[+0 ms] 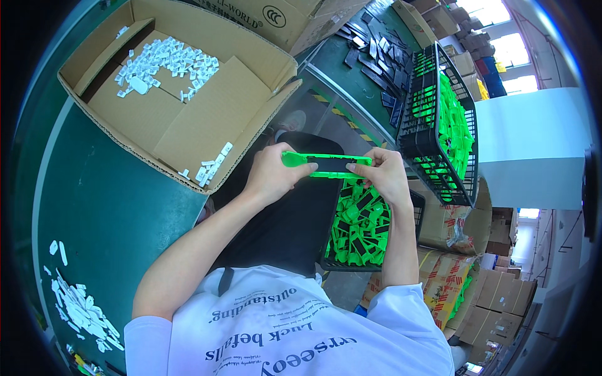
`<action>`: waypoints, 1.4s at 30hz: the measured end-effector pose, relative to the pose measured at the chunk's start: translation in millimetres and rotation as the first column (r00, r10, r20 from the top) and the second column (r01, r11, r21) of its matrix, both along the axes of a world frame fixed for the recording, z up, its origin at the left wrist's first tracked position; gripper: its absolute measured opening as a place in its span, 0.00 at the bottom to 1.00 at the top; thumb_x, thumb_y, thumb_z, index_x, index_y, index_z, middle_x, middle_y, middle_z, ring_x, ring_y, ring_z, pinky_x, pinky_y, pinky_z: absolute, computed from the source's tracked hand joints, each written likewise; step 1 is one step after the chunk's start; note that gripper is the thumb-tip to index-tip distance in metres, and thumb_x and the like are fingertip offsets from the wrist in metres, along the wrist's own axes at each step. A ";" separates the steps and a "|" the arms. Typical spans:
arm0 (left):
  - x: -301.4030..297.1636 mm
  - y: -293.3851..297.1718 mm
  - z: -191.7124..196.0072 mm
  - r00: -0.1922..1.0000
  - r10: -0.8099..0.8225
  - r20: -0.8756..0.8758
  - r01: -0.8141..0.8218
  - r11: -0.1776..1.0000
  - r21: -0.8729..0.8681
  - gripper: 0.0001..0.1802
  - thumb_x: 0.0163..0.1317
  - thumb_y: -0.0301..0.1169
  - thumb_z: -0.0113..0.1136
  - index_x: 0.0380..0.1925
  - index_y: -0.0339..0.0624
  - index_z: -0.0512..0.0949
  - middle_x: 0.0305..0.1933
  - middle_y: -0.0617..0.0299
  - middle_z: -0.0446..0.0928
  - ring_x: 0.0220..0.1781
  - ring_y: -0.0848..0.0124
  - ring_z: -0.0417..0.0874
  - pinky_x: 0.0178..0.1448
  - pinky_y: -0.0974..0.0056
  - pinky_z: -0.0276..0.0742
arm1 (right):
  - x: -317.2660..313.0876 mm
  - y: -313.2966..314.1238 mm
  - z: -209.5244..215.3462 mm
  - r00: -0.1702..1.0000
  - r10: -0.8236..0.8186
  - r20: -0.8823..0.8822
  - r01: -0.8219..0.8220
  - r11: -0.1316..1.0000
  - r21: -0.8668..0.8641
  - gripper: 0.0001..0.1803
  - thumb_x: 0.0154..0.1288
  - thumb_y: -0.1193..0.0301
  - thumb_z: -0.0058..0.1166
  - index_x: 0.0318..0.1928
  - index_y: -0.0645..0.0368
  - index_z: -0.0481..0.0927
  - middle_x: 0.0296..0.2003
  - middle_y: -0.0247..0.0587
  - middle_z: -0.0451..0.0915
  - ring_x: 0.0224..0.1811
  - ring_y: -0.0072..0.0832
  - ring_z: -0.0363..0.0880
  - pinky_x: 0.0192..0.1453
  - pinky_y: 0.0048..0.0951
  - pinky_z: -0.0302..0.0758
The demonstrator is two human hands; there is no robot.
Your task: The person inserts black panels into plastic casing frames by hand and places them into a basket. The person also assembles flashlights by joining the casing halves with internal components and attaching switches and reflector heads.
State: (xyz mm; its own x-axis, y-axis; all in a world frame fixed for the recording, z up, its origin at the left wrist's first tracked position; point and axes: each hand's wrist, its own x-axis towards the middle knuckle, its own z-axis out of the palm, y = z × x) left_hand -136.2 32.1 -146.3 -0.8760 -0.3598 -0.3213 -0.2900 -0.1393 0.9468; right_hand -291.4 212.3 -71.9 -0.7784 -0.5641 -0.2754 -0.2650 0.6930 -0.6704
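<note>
Between both hands, in front of my lap, is a long bright green plastic housing (293, 159) with a black strip-like panel (331, 165) lying in its middle. My left hand (274, 174) is closed on its left end, the thumb resting on the panel's left edge. At the other end my right hand (387, 178) grips the housing, and its thumb presses near the panel's right edge. Below, a black crate (354, 268) holds many similar green housings (357, 229), several with black panels in them. The fingers behind the housing are partly hidden.
At upper left, an open cardboard box (207, 135) holds small white plastic pieces (169, 62). More white pieces (84, 313) lie on the green table (132, 200). To the right stand a pile of black panels (379, 59) and a black crate (433, 135) of green parts (453, 125).
</note>
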 end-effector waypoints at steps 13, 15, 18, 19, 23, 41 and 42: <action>3.3 -6.6 6.2 0.994 0.055 0.093 -0.049 0.997 -0.065 0.15 0.52 0.34 0.76 0.27 0.33 0.81 0.22 0.60 0.81 0.21 0.77 0.81 0.25 0.70 0.80 | 12.5 -5.0 -0.3 0.991 0.028 -0.129 -0.022 0.999 0.047 0.19 0.47 0.66 0.75 0.20 0.64 0.77 0.11 0.30 0.70 0.14 0.16 0.69 0.20 0.25 0.63; 3.3 -6.2 8.1 0.994 0.051 0.096 -0.045 0.997 -0.071 0.15 0.52 0.34 0.76 0.27 0.33 0.81 0.22 0.60 0.81 0.21 0.77 0.81 0.25 0.70 0.79 | 13.6 -5.7 1.9 0.991 0.029 -0.129 -0.022 0.998 0.057 0.19 0.48 0.66 0.75 0.20 0.64 0.77 0.11 0.30 0.70 0.14 0.17 0.69 0.20 0.25 0.63; 3.2 -5.9 9.6 0.994 0.058 0.096 -0.051 0.996 -0.073 0.15 0.52 0.34 0.76 0.26 0.34 0.81 0.21 0.60 0.80 0.20 0.77 0.80 0.24 0.70 0.78 | 13.2 -3.4 -0.1 0.990 0.035 -0.140 -0.024 0.997 0.075 0.19 0.48 0.65 0.74 0.19 0.64 0.77 0.11 0.30 0.70 0.14 0.17 0.69 0.20 0.25 0.63; 2.7 -6.5 9.3 0.994 0.057 0.094 -0.051 0.997 -0.066 0.15 0.52 0.34 0.76 0.26 0.34 0.81 0.21 0.61 0.80 0.20 0.78 0.80 0.24 0.70 0.78 | 13.1 -2.6 -1.0 0.988 0.037 -0.151 -0.024 0.996 0.084 0.19 0.48 0.65 0.74 0.19 0.64 0.77 0.11 0.31 0.70 0.14 0.17 0.69 0.21 0.26 0.63; 4.5 -4.6 7.4 0.996 0.053 0.066 -0.047 0.996 -0.077 0.16 0.52 0.35 0.77 0.25 0.34 0.81 0.19 0.61 0.79 0.18 0.78 0.78 0.22 0.70 0.76 | 15.7 -1.5 -0.8 0.993 0.027 -0.119 -0.017 0.997 0.080 0.19 0.48 0.64 0.74 0.19 0.64 0.78 0.11 0.31 0.70 0.14 0.18 0.69 0.21 0.28 0.64; 0.6 8.0 -18.7 0.983 0.008 -0.185 -0.062 0.956 -0.288 0.47 0.52 0.49 0.77 0.63 0.34 0.65 0.45 0.50 0.83 0.31 0.77 0.81 0.37 0.71 0.78 | 40.6 101.9 -110.3 0.775 -0.332 0.537 0.573 0.727 -0.379 0.09 0.70 0.70 0.57 0.46 0.61 0.78 0.35 0.33 0.80 0.31 0.20 0.79 0.30 0.22 0.81; -1.7 12.4 -18.9 0.978 -0.005 -0.211 -0.058 0.956 -0.288 0.45 0.54 0.53 0.74 0.61 0.33 0.67 0.43 0.50 0.84 0.32 0.77 0.80 0.43 0.70 0.78 | 48.1 143.6 -152.6 0.639 -0.362 0.679 0.722 0.588 -0.365 0.15 0.77 0.61 0.49 0.51 0.60 0.74 0.35 0.39 0.82 0.26 0.24 0.80 0.28 0.26 0.80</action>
State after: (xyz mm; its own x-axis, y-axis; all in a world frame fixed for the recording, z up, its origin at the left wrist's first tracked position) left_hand -137.9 44.5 -165.2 -0.9007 -0.4343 -0.0122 -0.0837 0.1460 0.9857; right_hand -243.3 355.9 -224.5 -0.8308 -0.2491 -0.4978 0.5098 0.0186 -0.8601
